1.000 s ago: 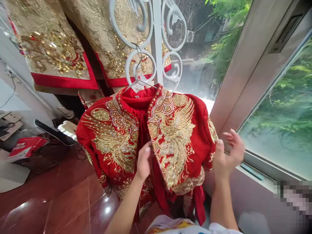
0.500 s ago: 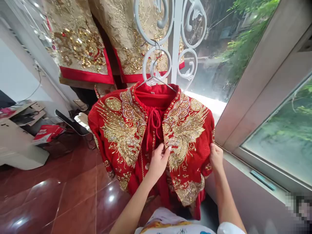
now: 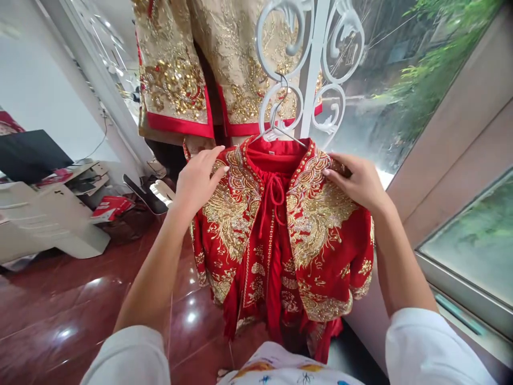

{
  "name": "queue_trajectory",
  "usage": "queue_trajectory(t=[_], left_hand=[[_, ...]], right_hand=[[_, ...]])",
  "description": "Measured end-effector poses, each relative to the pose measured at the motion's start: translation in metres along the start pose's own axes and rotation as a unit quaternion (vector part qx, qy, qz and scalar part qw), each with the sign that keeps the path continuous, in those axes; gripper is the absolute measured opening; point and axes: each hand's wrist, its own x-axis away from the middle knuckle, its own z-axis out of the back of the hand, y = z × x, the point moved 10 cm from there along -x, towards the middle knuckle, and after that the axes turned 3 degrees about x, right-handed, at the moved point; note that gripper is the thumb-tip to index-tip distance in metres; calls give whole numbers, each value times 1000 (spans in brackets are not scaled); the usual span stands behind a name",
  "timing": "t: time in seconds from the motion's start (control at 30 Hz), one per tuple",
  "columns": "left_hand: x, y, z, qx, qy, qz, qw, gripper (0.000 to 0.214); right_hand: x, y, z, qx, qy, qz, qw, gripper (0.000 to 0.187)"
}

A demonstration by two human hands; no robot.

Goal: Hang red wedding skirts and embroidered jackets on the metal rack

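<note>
A red jacket (image 3: pixel 280 251) with heavy gold embroidery hangs on a wire hanger (image 3: pixel 276 125) hooked into a white scrolled metal stand (image 3: pixel 310 69). My left hand (image 3: pixel 198 182) lies on the jacket's left shoulder, fingers curled over the fabric. My right hand (image 3: pixel 356 182) rests on the right shoulder, fingers bent around its edge. Red ties (image 3: pixel 274 195) dangle at the open neck.
Gold embroidered garments with red trim (image 3: pixel 180 75) hang behind the stand. A large window (image 3: pixel 473 235) and its sill run along the right. A white desk (image 3: pixel 48 214) with papers and a dark monitor (image 3: pixel 28 155) stands at left on the glossy red floor (image 3: pixel 72 315).
Both hands rose from the jacket's front panels and side to its shoulders. The view shifted, so the jacket now sits further right and the desk shows more.
</note>
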Motion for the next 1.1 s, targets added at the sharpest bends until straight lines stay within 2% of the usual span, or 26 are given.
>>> queue_trajectory(t=[0.07,0.17,0.27,0.37,0.5,0.63,0.7,0.8,0.83,0.9,1.0,1.1], left_hand=[[-3,-7,-2,-8,-8,3,1000,46],[1,-24,-9,-20,-22,29,999,43],[10,-39,-16,-23,-46,60,997,45],[16,-42,-15,-21,-51,83,995,49],[-1,-28,-17,-13,-97,73,993,52],[-31,8,-26,116,-150,-59,980,52],[-41,19,-29,184,-160,-91,965,51],[-53,25,-27,228,-131,-84,961,41],[-55,27,-28,232,-128,-80,961,36],[-58,30,-33,224,-151,-70,960,32],[-60,27,-45,182,-205,-44,961,41],[-58,19,-49,135,-201,-21,970,47]], right_hand=[[-14,1,-5,-21,-15,1,1000,27],[-26,-2,0,-17,-16,0,1000,33],[-35,-5,-2,-19,-58,16,998,32],[-40,2,-7,-26,-87,15,996,32],[-49,1,-10,-43,-105,8,993,31],[-68,-22,-23,-75,-135,38,987,26],[-79,-25,-22,-81,-96,33,992,27],[-89,-14,-9,-114,26,10,993,35],[-89,-10,-8,-126,43,7,991,38],[-87,-4,-16,-126,21,7,992,43],[-82,5,-32,-76,-52,-1,996,46],[-76,8,-36,-30,-72,-1,997,44]])
